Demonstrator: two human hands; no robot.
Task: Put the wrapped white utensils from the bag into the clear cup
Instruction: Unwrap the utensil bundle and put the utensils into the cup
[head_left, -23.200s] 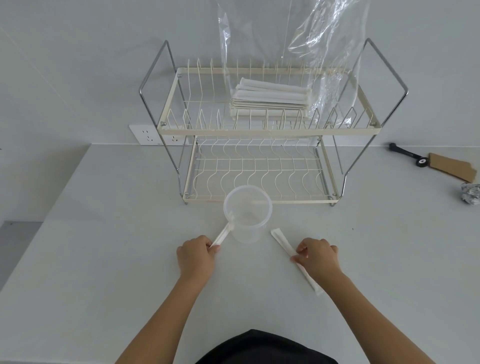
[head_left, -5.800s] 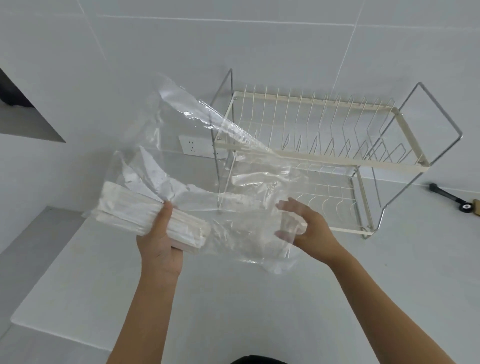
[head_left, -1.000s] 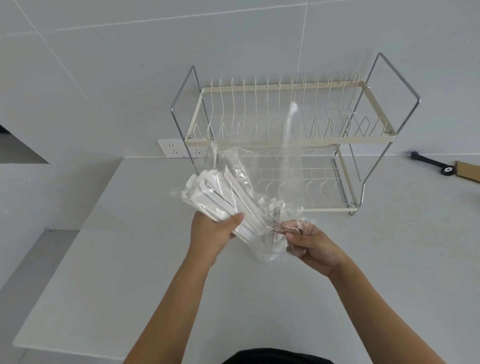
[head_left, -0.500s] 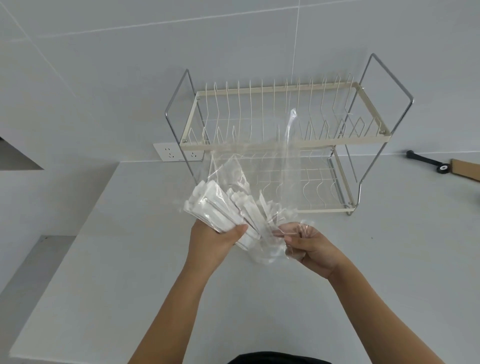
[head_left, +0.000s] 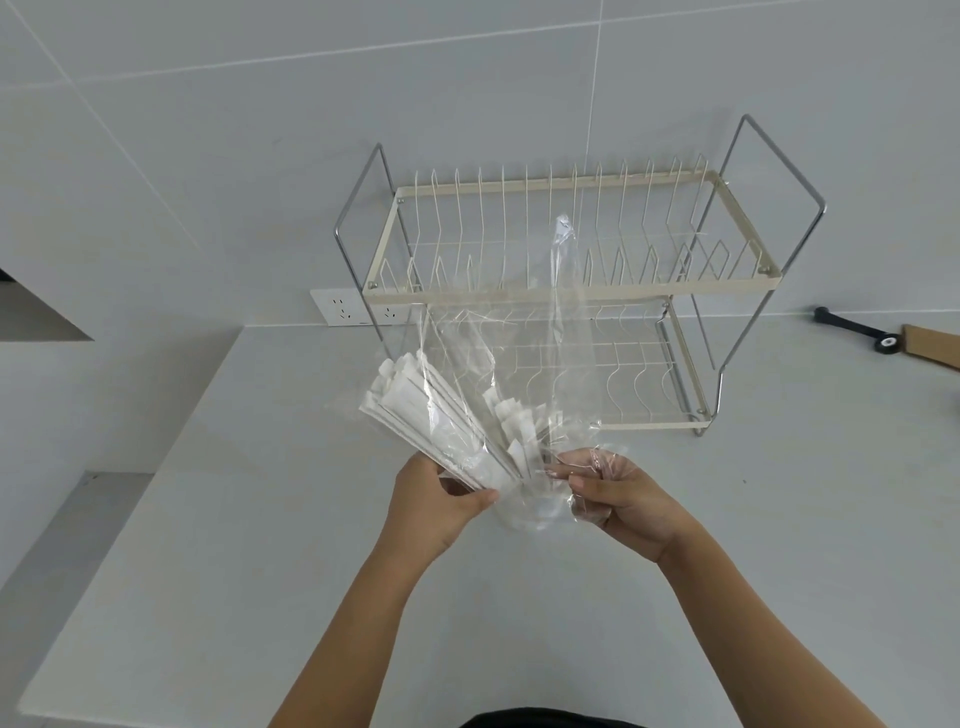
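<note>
My left hand (head_left: 436, 501) grips a fanned bundle of wrapped white utensils (head_left: 426, 421), still inside the clear plastic bag (head_left: 524, 353). The bundle tilts up and to the left, with its lower ends pointing down between my hands. My right hand (head_left: 621, 499) pinches the crumpled plastic of the bag, which drapes over its fingers. The clear cup (head_left: 537, 512) stands on the counter between my hands, mostly veiled by the bag. Several wrapped utensils (head_left: 514, 418) stick up from around the cup; I cannot tell exactly which are inside it.
A two-tier cream wire dish rack (head_left: 571, 291) stands right behind the bag, against the tiled wall. A wall socket (head_left: 343, 306) sits to its left. A black-handled tool (head_left: 852, 330) and a brown piece (head_left: 930, 353) lie far right. The counter's edge (head_left: 130, 509) drops off at left.
Over the last second my hands and the bagged bundle have sunk slightly toward the cup. Both grips are unchanged.
</note>
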